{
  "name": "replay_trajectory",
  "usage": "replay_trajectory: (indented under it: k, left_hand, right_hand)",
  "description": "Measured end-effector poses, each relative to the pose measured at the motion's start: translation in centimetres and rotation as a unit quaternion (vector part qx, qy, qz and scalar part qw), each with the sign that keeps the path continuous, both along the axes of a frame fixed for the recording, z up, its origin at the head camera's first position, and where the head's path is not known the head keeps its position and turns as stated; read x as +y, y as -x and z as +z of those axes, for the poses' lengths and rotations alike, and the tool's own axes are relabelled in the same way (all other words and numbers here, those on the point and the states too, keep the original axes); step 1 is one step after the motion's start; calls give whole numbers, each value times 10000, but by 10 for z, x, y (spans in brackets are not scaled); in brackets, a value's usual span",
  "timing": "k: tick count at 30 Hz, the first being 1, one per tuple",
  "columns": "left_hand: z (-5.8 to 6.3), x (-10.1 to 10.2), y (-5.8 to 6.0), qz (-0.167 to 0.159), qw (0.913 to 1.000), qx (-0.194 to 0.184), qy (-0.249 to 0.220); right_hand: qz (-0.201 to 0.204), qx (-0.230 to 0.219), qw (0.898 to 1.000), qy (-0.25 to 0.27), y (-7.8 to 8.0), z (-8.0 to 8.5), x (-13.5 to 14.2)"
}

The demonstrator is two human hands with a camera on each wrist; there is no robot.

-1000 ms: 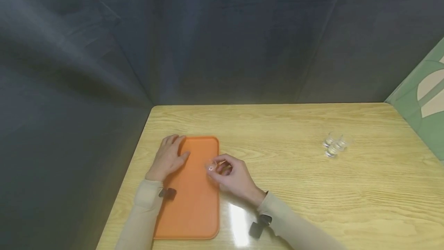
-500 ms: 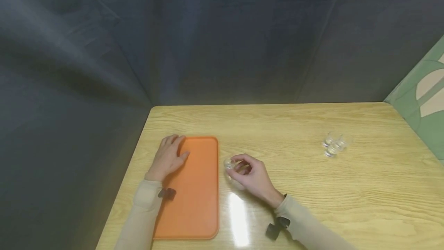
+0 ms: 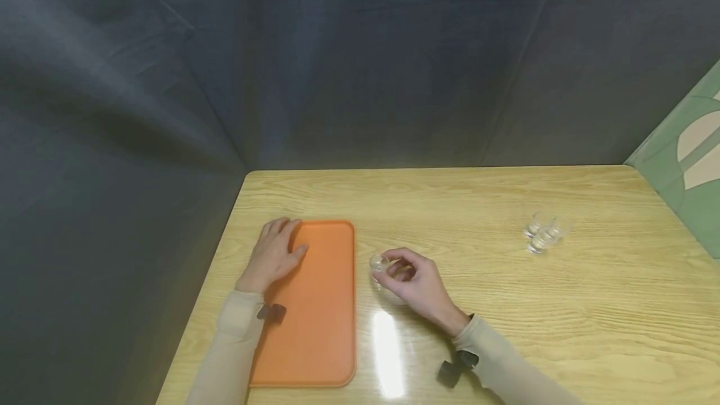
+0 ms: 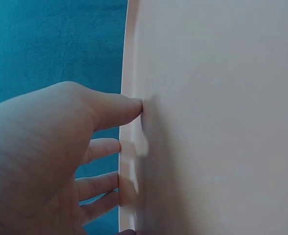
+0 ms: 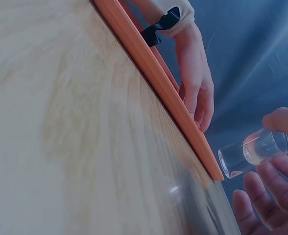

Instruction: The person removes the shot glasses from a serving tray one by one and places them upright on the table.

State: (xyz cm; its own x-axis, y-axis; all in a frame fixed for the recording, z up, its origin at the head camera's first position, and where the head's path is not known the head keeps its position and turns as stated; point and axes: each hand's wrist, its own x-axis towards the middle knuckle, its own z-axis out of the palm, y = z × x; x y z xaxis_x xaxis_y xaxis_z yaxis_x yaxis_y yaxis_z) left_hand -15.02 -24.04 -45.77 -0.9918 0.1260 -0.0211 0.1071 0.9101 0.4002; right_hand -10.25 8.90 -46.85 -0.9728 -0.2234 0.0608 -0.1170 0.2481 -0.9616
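Note:
In the head view my left hand (image 3: 272,259) lies at the left rim of an orange rectangular tray (image 3: 320,311). The left wrist view shows its thumb (image 4: 117,108) over the inner side of the rim, with the fingers against the outside. Just past the tray's right edge, my right hand (image 3: 415,283) pinches a small clear shot glass (image 3: 379,262) between thumb and fingers. Up close in the right wrist view, the glass (image 5: 254,152) sits between the thumb above and the curled fingers below, beside the tray's corner.
Several similar small glasses (image 3: 542,235) stand in a tight cluster toward the back right of the wooden table (image 3: 478,205). Dark curtains (image 3: 382,67) enclose the back and left. A green patterned panel (image 3: 683,167) borders the right side.
My right hand has carried the shot glass rightward, from over the tray's right edge to above the bare wood beside it, slowing lately. The left hand and tray have stayed put.

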Motion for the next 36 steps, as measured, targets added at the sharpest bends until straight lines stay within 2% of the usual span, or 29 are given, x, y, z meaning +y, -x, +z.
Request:
replay_trajectory:
  k: [11,22,28,36]
  left_hand:
    - [2,0,-2,-18,10000,-61,-33]
    - [1,0,-1,12,10000,-61,-21]
    - [1,-1,-1,11,10000,-37,-12]
    - [1,-2,0,-33,10000,-40,7]
  right_hand:
    - [-228,184,9995,-126,0,2,21]
    - [-575,221,9972,-433,2,2,56]
    - [-858,226,9945,-552,2,2,77]
    - [-1287,467,9881,-700,5,-1,110]
